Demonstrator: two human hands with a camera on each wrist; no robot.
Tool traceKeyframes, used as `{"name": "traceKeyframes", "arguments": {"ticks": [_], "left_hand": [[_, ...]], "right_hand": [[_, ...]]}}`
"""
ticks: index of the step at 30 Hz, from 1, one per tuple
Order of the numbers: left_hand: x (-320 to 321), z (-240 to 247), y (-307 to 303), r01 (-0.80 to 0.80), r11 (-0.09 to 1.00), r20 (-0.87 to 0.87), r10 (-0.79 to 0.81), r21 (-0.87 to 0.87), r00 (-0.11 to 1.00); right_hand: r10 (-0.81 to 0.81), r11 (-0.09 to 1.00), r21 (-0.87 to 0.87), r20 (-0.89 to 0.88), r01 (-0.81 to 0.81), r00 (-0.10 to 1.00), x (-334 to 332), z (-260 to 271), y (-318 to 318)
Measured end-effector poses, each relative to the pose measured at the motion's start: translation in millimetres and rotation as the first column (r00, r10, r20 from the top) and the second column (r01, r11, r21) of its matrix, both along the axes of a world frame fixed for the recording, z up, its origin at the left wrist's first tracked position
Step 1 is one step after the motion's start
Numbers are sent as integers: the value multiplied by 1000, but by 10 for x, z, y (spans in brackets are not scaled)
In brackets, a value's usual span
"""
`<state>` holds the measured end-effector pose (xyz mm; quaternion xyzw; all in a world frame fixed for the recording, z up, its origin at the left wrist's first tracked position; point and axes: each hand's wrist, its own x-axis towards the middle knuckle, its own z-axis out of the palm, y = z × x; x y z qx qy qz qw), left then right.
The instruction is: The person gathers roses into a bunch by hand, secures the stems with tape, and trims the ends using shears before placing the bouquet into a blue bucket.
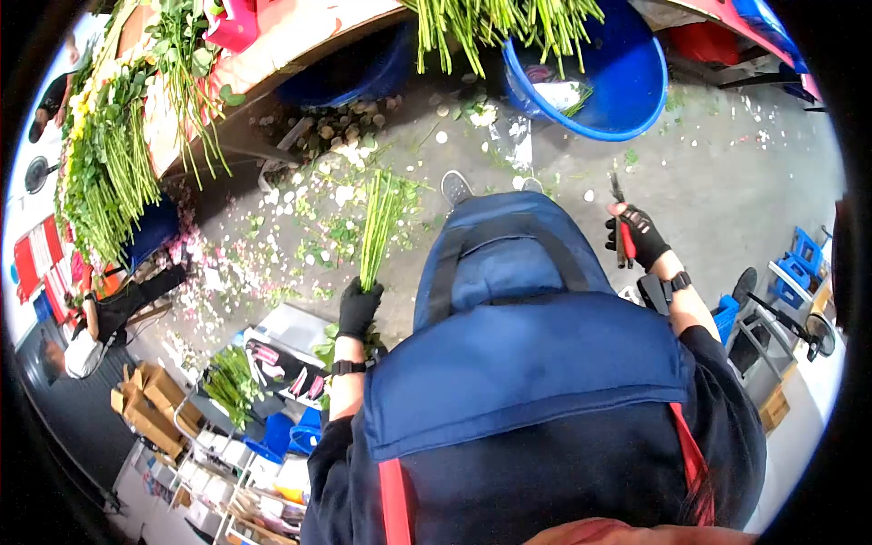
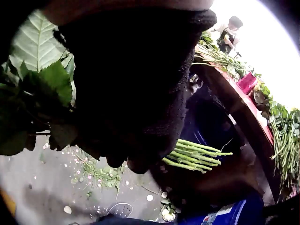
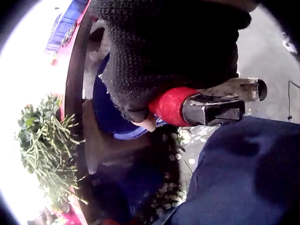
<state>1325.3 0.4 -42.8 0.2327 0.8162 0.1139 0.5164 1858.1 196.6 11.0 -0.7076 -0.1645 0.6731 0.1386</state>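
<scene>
Counted, head view: wristbands (image 1: 348, 367), two; shoes (image 1: 456, 188), two; red straps (image 1: 395, 500), two; held stem bunch (image 1: 374, 241), one, ten o'clock; red-handled cutter (image 1: 627, 241), one, toward three.

A black glove is worn on the left hand (image 1: 359, 312) and on the right hand (image 1: 639, 238); the gloves are knit with little bumps, and a bare tip can be seen on the right one; a black band (image 1: 348, 367) is worn on the left wrist, and a black band (image 1: 679, 281) on the right; a black top (image 1: 545, 472) is worn, with sleeves stopped above the wrists; a big dark blue cloth (image 1: 527, 363) is worn in front, joined to two red straps (image 1: 394, 500); grey shoes (image 1: 456, 187) with pale edges are worn.
</scene>
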Motion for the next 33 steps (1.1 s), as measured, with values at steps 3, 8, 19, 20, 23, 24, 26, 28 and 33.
{"name": "traceKeyframes", "arguments": {"ticks": [3,8,19,20,23,24,26,28,33], "left_hand": [[-249,76,79,94,996,-12,-94,-13,996],[-420,121,385,333,943,-199,-329,-15,923],[-16,479,823,480,872,-284,-438,96,853],[43,450,821,491,861,-294,-440,129,849],[269,372,868,582,773,-397,-467,250,790],[365,390,947,606,747,-385,-492,274,780],[605,462,1178,654,686,-361,-550,319,753],[896,476,1414,734,637,-372,-638,238,674],[1765,422,2073,832,538,-419,-729,137,541]], "right_hand": [[42,999,32,29,-43,999,-237,-25,94],[22,999,-41,46,-20,999,-397,-111,-9],[191,982,-24,84,-190,978,-547,297,297],[196,981,-7,53,-196,979,-506,311,352],[231,973,27,-22,-230,973,-517,488,537],[242,970,26,-56,-240,969,-517,515,593],[263,965,21,-128,-263,956,-502,591,680],[281,959,14,-206,-284,937,-461,664,724],[487,873,46,-154,-486,860,74,580,861]]}}
